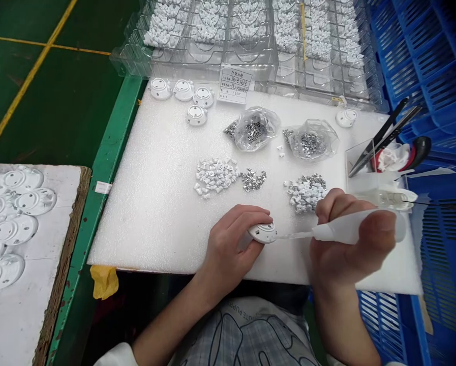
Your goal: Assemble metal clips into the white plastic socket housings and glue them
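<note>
My left hand (228, 244) grips a small round white plastic part (262, 233) near the front of a white foam sheet (147, 223). My right hand (345, 244) holds a white squeeze bottle (352, 227), and its thin needle nozzle (294, 235) reaches the part's edge. Several matching round parts (196, 115) stand at the sheet's far left, and another (345, 118) lies far right. Loose heaps of small white pieces (215, 175), silver metal pieces (252, 179) and a white-silver mix (306, 193) lie ahead of my hands, with two clear bags of metal pieces (255, 128) behind.
Clear plastic trays of white pieces (212, 30) and a handwritten label card (235, 85) stand beyond the foam. Scissors (384, 137) rest in a clear box at right, over blue crates (414, 51). A white board of round parts (33, 239) lies left of the green bench edge (98, 213).
</note>
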`<state>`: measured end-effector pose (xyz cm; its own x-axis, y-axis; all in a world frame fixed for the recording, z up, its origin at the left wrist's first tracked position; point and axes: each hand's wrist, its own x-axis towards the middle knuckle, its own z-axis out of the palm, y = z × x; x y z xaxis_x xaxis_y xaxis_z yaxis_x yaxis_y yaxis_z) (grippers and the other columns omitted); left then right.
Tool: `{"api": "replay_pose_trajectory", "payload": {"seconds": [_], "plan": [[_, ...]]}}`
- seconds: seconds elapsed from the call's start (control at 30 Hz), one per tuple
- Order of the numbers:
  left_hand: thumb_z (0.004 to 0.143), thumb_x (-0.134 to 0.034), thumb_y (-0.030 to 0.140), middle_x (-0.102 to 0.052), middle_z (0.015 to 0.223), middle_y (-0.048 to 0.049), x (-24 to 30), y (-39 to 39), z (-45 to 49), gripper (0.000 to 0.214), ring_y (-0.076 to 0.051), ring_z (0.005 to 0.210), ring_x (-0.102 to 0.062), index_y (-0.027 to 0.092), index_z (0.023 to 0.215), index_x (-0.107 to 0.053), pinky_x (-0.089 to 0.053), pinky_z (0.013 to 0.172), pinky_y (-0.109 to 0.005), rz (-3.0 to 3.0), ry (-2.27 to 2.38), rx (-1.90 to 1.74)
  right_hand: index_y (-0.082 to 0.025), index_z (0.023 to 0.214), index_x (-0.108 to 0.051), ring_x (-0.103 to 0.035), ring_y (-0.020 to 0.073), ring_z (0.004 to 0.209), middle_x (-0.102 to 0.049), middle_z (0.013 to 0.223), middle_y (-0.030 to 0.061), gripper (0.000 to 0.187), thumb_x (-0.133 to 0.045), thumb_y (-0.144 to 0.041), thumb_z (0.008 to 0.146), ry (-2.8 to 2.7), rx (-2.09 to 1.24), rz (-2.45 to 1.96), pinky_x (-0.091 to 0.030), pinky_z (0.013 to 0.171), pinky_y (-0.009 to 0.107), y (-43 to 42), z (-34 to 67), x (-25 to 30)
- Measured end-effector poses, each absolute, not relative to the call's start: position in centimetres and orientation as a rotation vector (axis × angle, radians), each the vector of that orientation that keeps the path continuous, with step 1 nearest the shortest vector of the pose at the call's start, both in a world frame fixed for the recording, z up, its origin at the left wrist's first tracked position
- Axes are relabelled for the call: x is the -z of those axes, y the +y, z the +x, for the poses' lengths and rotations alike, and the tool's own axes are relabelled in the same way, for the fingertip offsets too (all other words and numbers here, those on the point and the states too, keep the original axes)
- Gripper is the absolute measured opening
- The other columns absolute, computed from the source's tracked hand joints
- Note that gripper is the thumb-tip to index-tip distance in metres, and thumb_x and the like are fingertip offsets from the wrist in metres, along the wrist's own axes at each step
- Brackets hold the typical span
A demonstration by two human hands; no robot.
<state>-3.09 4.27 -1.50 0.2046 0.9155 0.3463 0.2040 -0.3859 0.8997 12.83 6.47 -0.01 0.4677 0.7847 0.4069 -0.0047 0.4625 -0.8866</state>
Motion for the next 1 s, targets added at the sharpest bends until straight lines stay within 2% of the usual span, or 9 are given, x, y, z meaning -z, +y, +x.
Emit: {"api": "replay_pose_trajectory", "payload": {"seconds": [0.47, 0.63, 1.0], "plan": [[0.091, -0.066, 0.003, -0.075, 0.108, -0.0056, 1.30, 4.26, -3.15, 0.022, -0.017, 0.101, -0.071, 0.020, 0.104, -0.068, -0.059, 0.090, -0.028, 1.727, 1.061, -1.211, -0.018, 0.046, -0.031, -0.026, 0.0076, 0.044, -0.022, 0.043, -0.0055, 0.064, -0.072, -0.046, 0.086, -0.958, -0.592, -0.996, -0.021, 0.049, 0.031, 6.28, 12.59, 0.10], [0.091, -0.065, 0.005, -0.075, 0.107, -0.0056, 1.38, 4.36, -3.17, 0.021, -0.019, 0.100, -0.071, 0.022, 0.104, -0.069, -0.060, 0.088, -0.032, 1.729, 1.059, -1.210, -0.017, 0.044, -0.027, -0.024, 0.0069, 0.042, -0.020, 0.042, -0.0054, 0.069, -0.072, -0.051, 0.085, -0.941, -0.581, -1.001, -0.020, 0.048, 0.031, 6.37, 12.50, -0.02], [0.089, -0.066, 0.000, -0.075, 0.108, -0.0054, 1.44, 4.20, -3.15, 0.026, -0.017, 0.102, -0.071, 0.020, 0.105, -0.069, -0.058, 0.090, -0.028, 1.724, 1.045, -1.220, -0.017, 0.045, -0.031, -0.027, 0.0072, 0.043, -0.022, 0.043, -0.0054, 0.066, -0.072, -0.049, 0.086, -0.947, -0.596, -1.010, -0.021, 0.049, 0.031, 6.28, 12.64, 0.05]]}}
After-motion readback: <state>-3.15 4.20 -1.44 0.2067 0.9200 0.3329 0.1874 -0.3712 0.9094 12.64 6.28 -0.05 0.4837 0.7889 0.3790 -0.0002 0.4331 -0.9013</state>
